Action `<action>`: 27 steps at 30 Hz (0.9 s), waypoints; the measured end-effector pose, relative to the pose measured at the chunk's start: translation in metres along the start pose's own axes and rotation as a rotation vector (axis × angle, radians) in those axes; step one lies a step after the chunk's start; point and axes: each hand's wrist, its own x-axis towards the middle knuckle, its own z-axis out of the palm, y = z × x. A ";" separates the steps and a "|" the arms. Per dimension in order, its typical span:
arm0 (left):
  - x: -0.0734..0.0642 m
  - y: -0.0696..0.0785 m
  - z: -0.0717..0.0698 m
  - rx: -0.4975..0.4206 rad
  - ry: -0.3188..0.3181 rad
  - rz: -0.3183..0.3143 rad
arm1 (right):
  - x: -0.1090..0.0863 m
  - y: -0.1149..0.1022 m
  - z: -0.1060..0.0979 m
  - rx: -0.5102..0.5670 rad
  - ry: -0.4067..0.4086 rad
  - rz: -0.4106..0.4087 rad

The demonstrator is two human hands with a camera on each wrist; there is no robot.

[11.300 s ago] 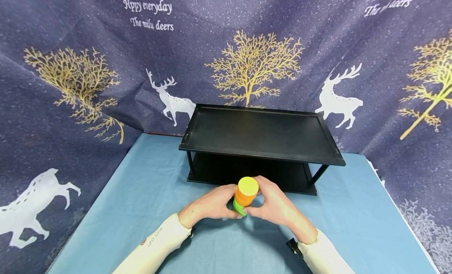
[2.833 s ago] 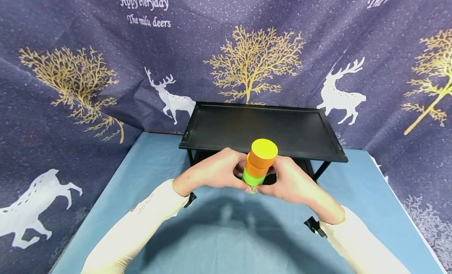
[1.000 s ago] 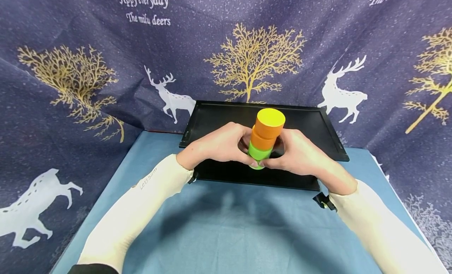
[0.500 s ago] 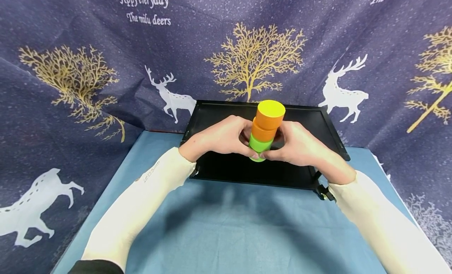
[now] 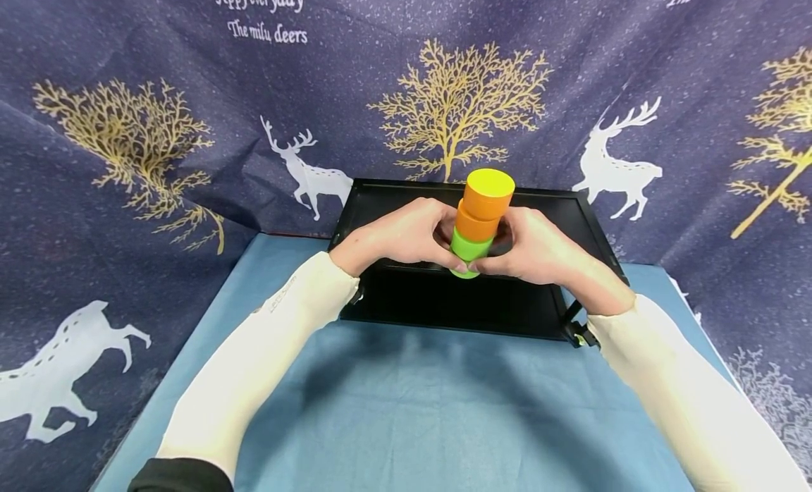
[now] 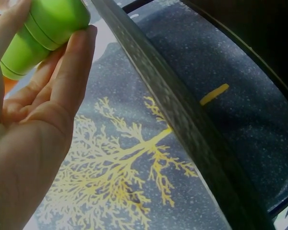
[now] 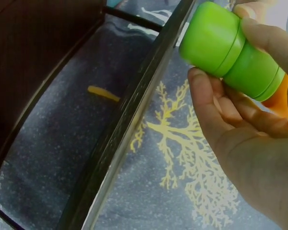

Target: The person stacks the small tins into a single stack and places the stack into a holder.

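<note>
Both hands hold one upright stack of round cup-like pieces (image 5: 478, 228), green below, orange above, with a yellow top face. My left hand (image 5: 412, 231) grips its left side and my right hand (image 5: 539, 247) its right side, thumbs meeting at the green base. In the left wrist view, the curled fingers lie along the green pieces (image 6: 53, 24), whose bottom edge is rounded. Seen from the right wrist, thumb and fingers clasp the same green pieces (image 7: 221, 43), with a little orange beyond. The stack overlaps the front edge of the black two-tier rack (image 5: 393, 196) in the head view.
The rack's lower shelf (image 5: 406, 298) lies beneath the hands, and its front edge (image 7: 129, 115) runs close by the stack. A blue cloth (image 5: 406, 407) covers the table. Behind hangs a dark curtain (image 5: 355, 76) printed with deer and trees.
From low in front of the rack, both hands have raised the stack and carried it forward to the upper shelf's front edge. Over the last second it keeps rising slightly, with the grip unchanged.
</note>
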 end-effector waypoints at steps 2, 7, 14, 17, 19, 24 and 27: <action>0.002 -0.002 -0.001 -0.003 -0.003 0.001 | 0.002 0.002 -0.001 0.005 -0.003 0.001; 0.006 -0.006 -0.004 -0.006 -0.013 -0.009 | 0.007 0.006 -0.002 0.010 -0.010 0.004; 0.012 -0.010 -0.006 0.010 -0.010 -0.025 | 0.013 0.011 -0.002 0.015 -0.007 0.029; 0.013 -0.014 -0.006 0.011 -0.004 -0.028 | 0.016 0.014 -0.003 0.032 -0.013 0.033; 0.014 -0.015 -0.007 0.004 -0.003 -0.030 | 0.017 0.015 -0.003 0.041 -0.014 0.031; 0.016 -0.018 -0.008 -0.010 -0.002 -0.020 | 0.020 0.018 -0.003 0.045 -0.010 0.024; 0.018 -0.019 -0.009 -0.013 -0.004 -0.020 | 0.021 0.019 -0.004 0.046 -0.014 0.024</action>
